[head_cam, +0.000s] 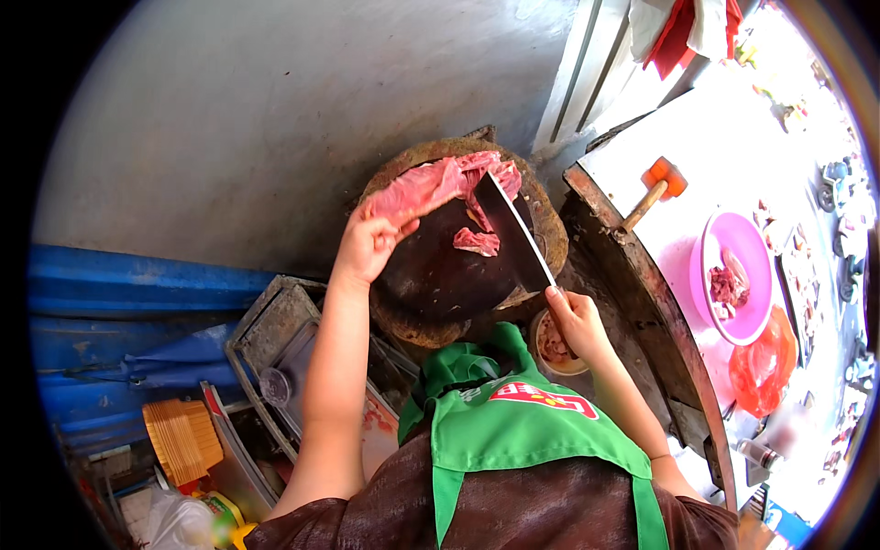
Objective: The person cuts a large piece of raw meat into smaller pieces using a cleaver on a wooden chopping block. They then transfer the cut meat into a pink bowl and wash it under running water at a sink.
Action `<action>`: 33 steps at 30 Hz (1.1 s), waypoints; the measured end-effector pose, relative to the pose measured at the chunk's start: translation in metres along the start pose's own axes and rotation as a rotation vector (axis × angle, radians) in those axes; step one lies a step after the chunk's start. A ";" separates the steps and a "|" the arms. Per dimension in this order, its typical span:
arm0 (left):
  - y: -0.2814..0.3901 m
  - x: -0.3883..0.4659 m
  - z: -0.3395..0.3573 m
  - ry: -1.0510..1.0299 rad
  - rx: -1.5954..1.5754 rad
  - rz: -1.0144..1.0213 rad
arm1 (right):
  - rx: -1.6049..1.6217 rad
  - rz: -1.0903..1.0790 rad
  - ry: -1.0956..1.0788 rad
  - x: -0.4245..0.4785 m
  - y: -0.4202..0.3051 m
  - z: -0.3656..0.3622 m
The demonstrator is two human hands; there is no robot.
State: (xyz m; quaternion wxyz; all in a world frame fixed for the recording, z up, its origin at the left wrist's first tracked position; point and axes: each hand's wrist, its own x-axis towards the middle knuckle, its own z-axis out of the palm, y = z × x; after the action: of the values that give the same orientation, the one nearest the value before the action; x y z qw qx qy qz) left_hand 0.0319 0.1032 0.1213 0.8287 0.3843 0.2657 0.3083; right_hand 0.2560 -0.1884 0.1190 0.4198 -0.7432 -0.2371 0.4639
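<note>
A long strip of raw meat (419,185) stretches across a round wooden chopping block (550,206). My left hand (368,247) grips its left end at the block's edge. In my right hand (577,320) is the handle of a cleaver (512,227), its broad dark blade angled up and left so that the tip meets the meat's right part. A small separate piece of raw meat (477,242) lies on the dark middle of the block, left of the blade. Below my right hand stands a tub of meat pieces (552,340), partly hidden by that hand.
A counter (660,275) at right bears an orange-headed mallet (663,185), a pink basin (753,275) with meat and a red plastic bag (763,364). Beyond the block rises a grey wall (275,137). Stacked yellow trays (182,440) and a metal-framed stand (275,309) are at lower left.
</note>
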 end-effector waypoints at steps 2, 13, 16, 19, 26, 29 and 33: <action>-0.025 -0.014 -0.018 0.092 0.054 -0.103 | -0.027 -0.018 0.015 -0.007 0.001 0.002; -0.111 -0.006 -0.072 0.451 0.798 -0.024 | -0.755 -0.085 0.193 -0.013 -0.018 0.009; -0.117 0.002 -0.055 0.321 0.732 -0.210 | -0.715 -0.103 0.249 0.006 -0.023 0.011; -0.140 -0.001 -0.044 0.347 0.756 -0.076 | -0.572 -0.105 0.146 0.001 -0.031 0.018; -0.139 -0.010 -0.042 0.539 0.892 -0.021 | -0.499 -0.074 0.074 0.003 -0.031 0.066; -0.136 -0.019 -0.052 0.505 0.889 0.025 | -0.576 -0.071 0.071 0.011 -0.031 0.075; -0.136 -0.023 -0.051 0.459 0.811 0.083 | -0.497 -0.204 0.055 0.007 -0.059 0.076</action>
State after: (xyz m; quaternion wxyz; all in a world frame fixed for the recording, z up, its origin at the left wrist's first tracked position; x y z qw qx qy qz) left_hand 0.0232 0.0408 -0.0117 0.5184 0.6091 0.5257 0.2897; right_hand 0.1938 -0.1212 0.1485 0.2754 -0.8081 -0.4058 0.3263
